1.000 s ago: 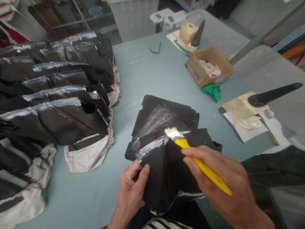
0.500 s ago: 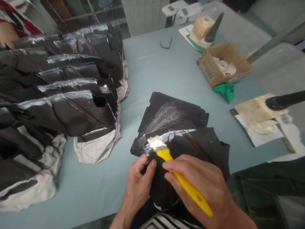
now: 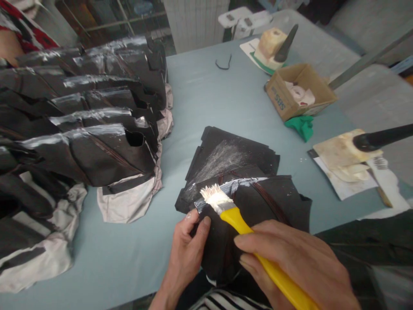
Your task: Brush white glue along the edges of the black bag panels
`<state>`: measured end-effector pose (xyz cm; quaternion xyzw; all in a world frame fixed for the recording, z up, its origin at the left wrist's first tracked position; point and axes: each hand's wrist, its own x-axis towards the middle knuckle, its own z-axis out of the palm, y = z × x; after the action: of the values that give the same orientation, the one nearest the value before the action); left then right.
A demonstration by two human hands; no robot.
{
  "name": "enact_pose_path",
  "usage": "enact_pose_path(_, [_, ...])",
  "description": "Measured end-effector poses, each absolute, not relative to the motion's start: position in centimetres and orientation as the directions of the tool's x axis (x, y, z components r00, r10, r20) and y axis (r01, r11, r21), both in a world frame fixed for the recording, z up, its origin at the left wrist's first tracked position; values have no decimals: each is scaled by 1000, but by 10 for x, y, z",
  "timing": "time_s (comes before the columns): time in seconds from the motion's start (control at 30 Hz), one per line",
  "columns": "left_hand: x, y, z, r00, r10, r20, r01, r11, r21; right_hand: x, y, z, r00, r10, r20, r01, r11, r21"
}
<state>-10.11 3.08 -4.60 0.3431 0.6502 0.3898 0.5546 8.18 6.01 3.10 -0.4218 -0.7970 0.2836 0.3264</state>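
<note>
My right hand [image 3: 290, 258] grips a yellow-handled brush [image 3: 235, 218] whose pale, coated bristles are at the top edge of a black piece [image 3: 274, 202] with dark red seams. Along that edge runs a streak of white, wet-looking coating. The thumb and fingers of my left hand [image 3: 189, 245] pinch the piece's left corner, just below the bristles. Under and behind it, a flat black sheet [image 3: 226, 150] with whitish scuffs lies on the blue-grey table [image 3: 193, 94].
Rows of similar black pieces [image 3: 97, 150] with white-coated edges stand at the left. A cardboard box [image 3: 280, 101], green cloth [image 3: 301, 127] and two stained blocks with black-handled tools [image 3: 374, 138] are at the right. A person's arm [image 3: 9, 45] shows top left.
The brush and my right hand have moved slightly right and down, and more of the bristles shows. My left hand keeps its pinch on the corner.
</note>
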Motion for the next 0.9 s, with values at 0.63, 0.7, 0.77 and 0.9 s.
enact_pose_path(0.63, [-117,23,-64,-175,731,-660,6,671,741,123,67,-9,-249,918,308,512,395,-763])
enact_pose_path(0.7, [-117,21,-63,-197,721,-665,-3,678,735,120,68,-12,-291,908,302,437,407,-802])
enact_pose_path(0.77, [-115,20,-62,-228,710,-666,-11,682,731,121,68,-11,-279,909,310,399,404,-824])
enact_pose_path(0.9, [-111,19,-58,-239,696,-677,-11,695,719,125,69,-15,-203,918,341,431,397,-810])
